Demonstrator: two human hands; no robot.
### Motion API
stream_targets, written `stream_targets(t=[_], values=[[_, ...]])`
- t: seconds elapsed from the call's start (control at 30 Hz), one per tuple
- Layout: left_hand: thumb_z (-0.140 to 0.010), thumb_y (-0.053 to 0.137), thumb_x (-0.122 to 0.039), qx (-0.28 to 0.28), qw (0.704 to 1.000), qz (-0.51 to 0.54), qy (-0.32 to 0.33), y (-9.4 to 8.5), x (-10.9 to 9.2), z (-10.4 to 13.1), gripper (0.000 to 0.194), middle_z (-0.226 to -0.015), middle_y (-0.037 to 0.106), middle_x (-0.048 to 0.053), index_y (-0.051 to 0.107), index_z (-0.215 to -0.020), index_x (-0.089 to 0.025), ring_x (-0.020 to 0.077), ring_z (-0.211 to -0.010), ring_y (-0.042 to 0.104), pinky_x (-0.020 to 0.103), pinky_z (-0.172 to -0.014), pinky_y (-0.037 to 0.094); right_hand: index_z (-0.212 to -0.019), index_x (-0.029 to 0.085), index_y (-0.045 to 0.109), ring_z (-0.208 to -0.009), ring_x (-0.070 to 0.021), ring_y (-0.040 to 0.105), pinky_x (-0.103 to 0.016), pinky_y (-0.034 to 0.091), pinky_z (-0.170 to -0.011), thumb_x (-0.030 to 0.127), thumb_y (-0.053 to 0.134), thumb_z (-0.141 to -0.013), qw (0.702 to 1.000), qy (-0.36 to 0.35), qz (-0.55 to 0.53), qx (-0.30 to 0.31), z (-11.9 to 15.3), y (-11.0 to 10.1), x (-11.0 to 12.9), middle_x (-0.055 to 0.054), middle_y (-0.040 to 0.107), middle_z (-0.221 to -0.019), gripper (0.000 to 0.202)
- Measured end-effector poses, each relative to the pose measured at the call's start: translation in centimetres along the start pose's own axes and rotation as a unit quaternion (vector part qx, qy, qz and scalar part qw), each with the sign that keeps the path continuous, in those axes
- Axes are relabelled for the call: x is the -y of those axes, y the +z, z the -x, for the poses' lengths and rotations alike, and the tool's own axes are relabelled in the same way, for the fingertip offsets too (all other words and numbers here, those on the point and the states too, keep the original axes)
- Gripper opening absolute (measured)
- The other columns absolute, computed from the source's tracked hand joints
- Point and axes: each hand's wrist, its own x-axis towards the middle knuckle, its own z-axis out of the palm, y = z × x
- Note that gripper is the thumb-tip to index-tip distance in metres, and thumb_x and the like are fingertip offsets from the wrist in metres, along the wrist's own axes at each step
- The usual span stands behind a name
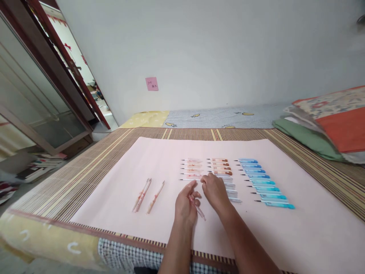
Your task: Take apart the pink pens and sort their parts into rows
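My left hand (186,201) is curled round a clear pink-patterned pen barrel (201,213), whose lower end sticks out below the fingers. Just to its right, my right hand (213,188) has its fingertips pinched at the right end of a thin white pen refill (189,180) with a dark tip. That refill lies at the bottom of a column of pink-patterned barrels (194,166) with dark-tipped refills. Beside them runs a column of brown barrels (224,164), with grey barrels (235,200) partly hidden behind my right hand. Farther right is a slanting column of blue barrels (265,182) and refills.
Pink-patterned pens (142,195) lie to the left, with another pen (156,198) beside them. Everything rests on a pale pink sheet (114,198) over a striped mat (80,179). Folded cloths (310,140) are piled at the right. A pink note (151,83) sticks to the wall.
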Motion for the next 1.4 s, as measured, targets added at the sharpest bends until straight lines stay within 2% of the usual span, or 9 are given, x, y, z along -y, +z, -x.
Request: stream_targets(t=[0.4, 0.73, 0.8, 0.93, 1.03, 1.17, 1.27, 1.4], values=[[-0.083, 0.068, -0.02, 0.002, 1.0, 0.0, -0.002, -0.3, 0.0, -0.1, 0.016, -0.117, 0.067, 0.014, 0.077, -0.093, -0.01, 0.0049, -0.055, 0.057, 0.016, -0.04, 0.032, -0.099, 0.02, 0.074, -0.095, -0.02, 0.064, -0.032, 0.032, -0.08, 0.009, 0.05, -0.092, 1.0, 0.003, 0.008, 0.017, 0.2, -0.4, 0.3, -0.008, 0.071, -0.103, 0.027], [-0.081, 0.069, -0.019, -0.002, 1.0, 0.016, 0.008, -0.2, -0.1, 0.2, 0.016, -0.112, 0.07, 0.016, 0.074, -0.093, -0.01, 0.0052, -0.052, 0.055, 0.016, -0.038, 0.031, -0.094, 0.019, 0.073, -0.092, -0.0197, 0.064, -0.032, 0.031, -0.078, 0.01, 0.052, -0.093, 1.0, -0.002, -0.006, 0.0, 0.2, -0.5, 0.1, -0.007, 0.07, -0.099, 0.024], [-0.081, 0.066, -0.015, -0.034, 0.999, 0.033, 0.024, -0.5, -0.6, 0.3, 0.016, -0.112, 0.071, 0.016, 0.072, -0.095, -0.01, 0.0041, -0.05, 0.051, 0.016, -0.038, 0.03, -0.092, 0.02, 0.073, -0.091, -0.0191, 0.063, -0.032, 0.031, -0.077, 0.009, 0.052, -0.093, 1.0, -0.003, -0.013, -0.004, 0.2, -0.5, 0.1, -0.006, 0.07, -0.098, 0.024], [-0.077, 0.06, -0.006, -0.136, 0.985, 0.06, 0.089, -1.5, -2.4, 0.4, 0.024, -0.108, 0.07, 0.013, 0.07, -0.098, -0.012, 0.0029, -0.048, 0.048, 0.015, -0.036, 0.028, -0.089, 0.02, 0.072, -0.088, -0.018, 0.062, -0.031, 0.031, -0.076, 0.008, 0.051, -0.092, 1.0, -0.003, -0.023, -0.004, 0.2, -0.7, 0.1, -0.006, 0.069, -0.097, 0.025], [-0.077, 0.058, -0.005, -0.159, 0.979, 0.069, 0.111, -1.8, -3.8, 0.4, 0.026, -0.1, 0.069, 0.01, 0.069, -0.099, -0.013, 0.0039, -0.049, 0.051, 0.015, -0.036, 0.029, -0.089, 0.019, 0.072, -0.087, -0.0179, 0.061, -0.031, 0.03, -0.076, 0.007, 0.049, -0.092, 1.0, 0.004, -0.026, -0.003, 0.1, -0.8, 0.1, -0.006, 0.069, -0.097, 0.026], [-0.082, 0.055, -0.004, -0.127, 0.986, 0.058, 0.091, -1.7, -4.5, 0.4, 0.026, -0.104, 0.069, 0.01, 0.067, -0.103, -0.012, 0.0057, -0.051, 0.056, 0.017, -0.038, 0.032, -0.089, 0.018, 0.071, -0.091, -0.0183, 0.061, -0.031, 0.03, -0.076, 0.007, 0.049, -0.092, 0.999, 0.025, -0.036, -0.016, 0.0, -0.9, -0.4, -0.007, 0.07, -0.097, 0.025], [-0.084, 0.056, -0.006, -0.107, 0.99, 0.047, 0.084, -1.6, -4.2, 0.2, 0.026, -0.111, 0.068, 0.011, 0.066, -0.106, -0.013, 0.006, -0.053, 0.058, 0.018, -0.039, 0.034, -0.087, 0.018, 0.07, -0.088, -0.0177, 0.06, -0.031, 0.029, -0.075, 0.005, 0.051, -0.091, 0.998, 0.033, -0.039, -0.025, -0.1, -0.7, -0.9, -0.006, 0.069, -0.095, 0.023], [-0.086, 0.058, -0.009, -0.098, 0.991, 0.032, 0.081, -1.5, -3.9, 0.0, 0.028, -0.109, 0.068, 0.011, 0.066, -0.113, -0.015, 0.0065, -0.052, 0.059, 0.018, -0.04, 0.035, -0.087, 0.018, 0.069, -0.086, -0.0178, 0.06, -0.031, 0.029, -0.074, 0.006, 0.051, -0.091, 0.999, 0.031, -0.035, -0.025, -0.2, -0.5, -1.0, -0.006, 0.07, -0.095, 0.022]])
